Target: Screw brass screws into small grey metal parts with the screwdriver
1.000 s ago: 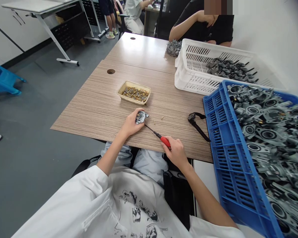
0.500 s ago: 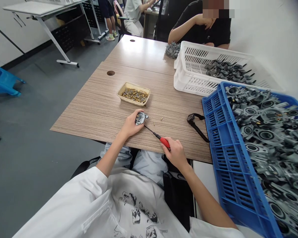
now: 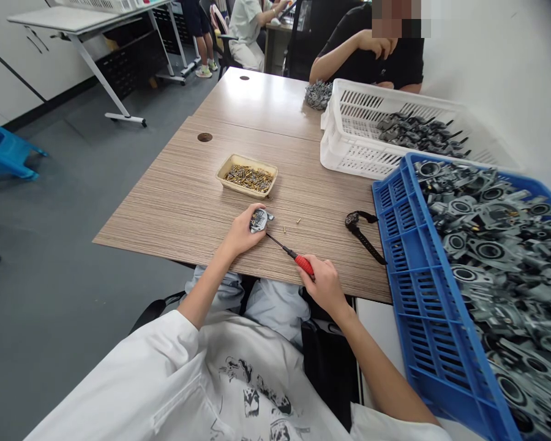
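Observation:
My left hand (image 3: 244, 234) is closed round a small grey metal casting (image 3: 259, 220), holding it near the front of the table. In my right hand (image 3: 324, 280) is a screwdriver (image 3: 303, 263) with a red handle and a dark shaft. Its tip points left and reaches the casting's lower edge; whether it sits in a screw I cannot tell. Two loose brass screws (image 3: 298, 220) lie on the table just right of the casting. Beyond my left hand stands a cream tray (image 3: 220, 174) holding many brass and grey screws (image 3: 249, 177).
A black wristwatch (image 3: 365, 236) lies to the right, beside a blue crate (image 3: 401, 245) heaped with metal castings (image 3: 491, 250). Behind it a white crate (image 3: 349, 160) holds darker parts. A person in black (image 3: 349, 49) sits across the wood-grain table (image 3: 165, 202).
My hands, the casting and the screwdriver stay almost in place. The view has shifted very slightly. The person across the table has moved a hand a little.

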Demonstrator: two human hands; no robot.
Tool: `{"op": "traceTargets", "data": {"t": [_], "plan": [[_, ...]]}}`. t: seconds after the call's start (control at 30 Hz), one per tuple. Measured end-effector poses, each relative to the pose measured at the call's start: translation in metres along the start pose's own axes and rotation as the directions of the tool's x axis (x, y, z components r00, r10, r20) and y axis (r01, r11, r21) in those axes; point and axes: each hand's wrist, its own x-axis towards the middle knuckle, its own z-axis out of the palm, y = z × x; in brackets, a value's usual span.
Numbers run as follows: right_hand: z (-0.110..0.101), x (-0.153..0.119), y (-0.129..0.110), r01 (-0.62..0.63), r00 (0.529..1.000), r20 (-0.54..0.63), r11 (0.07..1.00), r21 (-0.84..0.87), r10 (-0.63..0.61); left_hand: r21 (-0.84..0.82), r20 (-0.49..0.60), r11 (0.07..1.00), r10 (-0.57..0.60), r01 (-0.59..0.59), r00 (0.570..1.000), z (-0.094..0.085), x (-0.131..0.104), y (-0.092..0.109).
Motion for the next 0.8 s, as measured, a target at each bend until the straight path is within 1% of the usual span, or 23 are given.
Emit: {"op": "traceTargets", "data": {"t": [0.8], "plan": [[0.0024,0.0001,0.0021,0.016,1.0,-0.013,1.0,-0.002,-0.016,0.001,-0.002,1.0,-0.001,0.001,1.0,0.0008,-0.0002,-0.0022]]}}
